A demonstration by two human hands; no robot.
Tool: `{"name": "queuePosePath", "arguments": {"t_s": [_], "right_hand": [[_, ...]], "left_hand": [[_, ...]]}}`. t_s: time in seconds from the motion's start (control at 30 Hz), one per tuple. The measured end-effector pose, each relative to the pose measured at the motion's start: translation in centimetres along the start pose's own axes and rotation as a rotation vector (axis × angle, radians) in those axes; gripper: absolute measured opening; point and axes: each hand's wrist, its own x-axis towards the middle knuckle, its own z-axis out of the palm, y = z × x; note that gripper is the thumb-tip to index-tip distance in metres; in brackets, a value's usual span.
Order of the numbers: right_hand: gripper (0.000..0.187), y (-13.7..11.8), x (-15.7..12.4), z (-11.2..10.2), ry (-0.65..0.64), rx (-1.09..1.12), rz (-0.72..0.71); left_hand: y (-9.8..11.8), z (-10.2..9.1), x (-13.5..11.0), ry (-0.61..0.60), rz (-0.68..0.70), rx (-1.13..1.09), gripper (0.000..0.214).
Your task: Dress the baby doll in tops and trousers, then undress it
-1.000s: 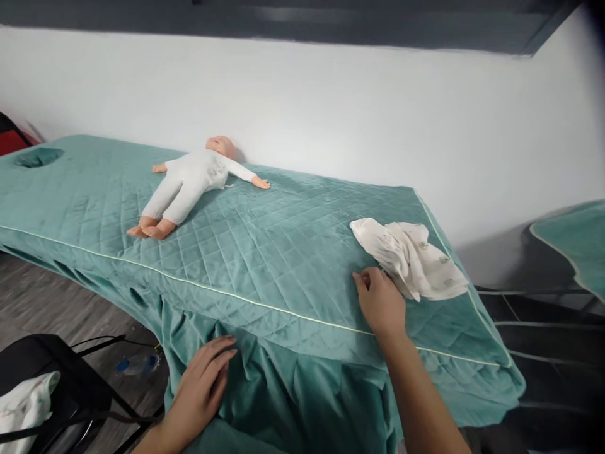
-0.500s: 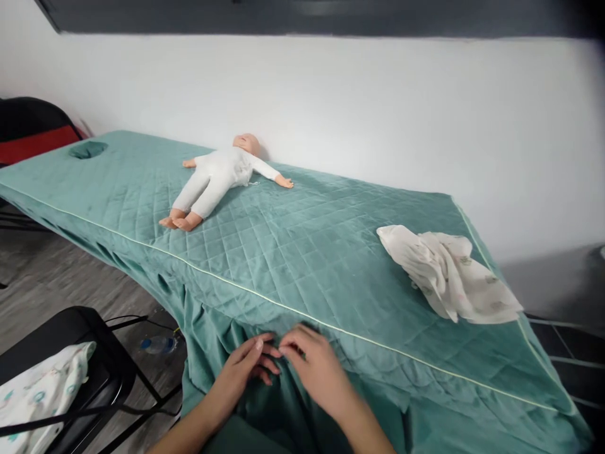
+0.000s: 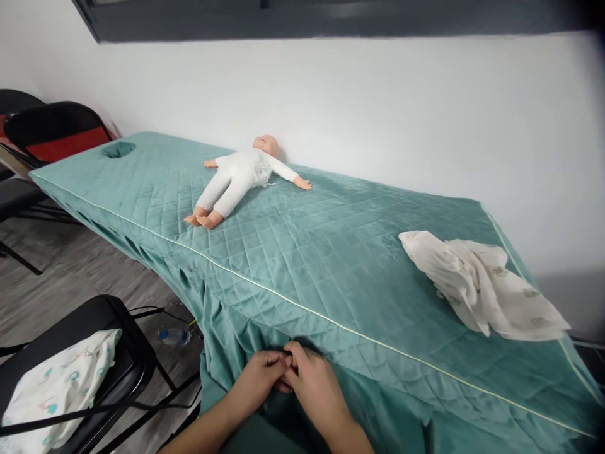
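Note:
In the head view, my left hand [image 3: 259, 379] and my right hand [image 3: 316, 386] meet at the near side of the bed, in front of its hanging green cover. Both are closed, with thumbs and fingertips pressed together and touching each other. Whatever lies between the fingertips, if anything, is hidden. Beyond them a baby doll [image 3: 239, 171] in white lies on its back on the quilted green bed cover [image 3: 326, 252], arms spread, head toward the wall. A crumpled pale printed cloth [image 3: 482, 284] rests on the bed to the right.
At the lower left a black folding chair [image 3: 101, 315] bears a folded printed cloth [image 3: 66, 384]. On the floor beneath lies a plastic bottle [image 3: 174, 336] near cables. More chairs [image 3: 61, 129] stand far left. A white wall [image 3: 354, 107] borders the bed's far side.
My hands have come together, and the left fingers have closed from a looser, spread pose. The view has turned slightly left, so the bed, doll and cloths appear further right.

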Motion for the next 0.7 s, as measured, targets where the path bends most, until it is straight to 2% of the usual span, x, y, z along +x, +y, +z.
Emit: {"name": "queuePosePath", "arguments": {"t_s": [0.17,0.33,0.43,0.5,0.6,0.7], "right_hand": [[0.027,0.0,0.2,0.5,-0.005,-0.081,0.070],[0.043,0.3,0.7,2.0,0.036,0.068,0.121],[0.055,0.9,0.7,3.5,0.046,0.216,0.137],[0.057,1.3,0.6,4.5,0.047,0.305,0.127],[0.055,1.9,0.4,5.5,0.058,0.352,0.094],[0.049,2.2,0.2,5.7,0.085,0.329,0.061]], "left_hand": [[0.3,-0.4,0.1,-0.009,-0.033,-0.049,0.039],[0.2,-1.4,0.2,0.043,0.059,-0.108,0.041],[-0.1,-2.0,0.3,0.104,0.123,-0.147,0.040],[-0.4,-2.1,0.4,0.153,0.112,-0.206,0.044],[-0.5,-2.2,0.7,0.240,0.099,-0.270,0.052],[-0.4,-2.9,1.2,0.364,0.161,-0.202,0.058]]}}
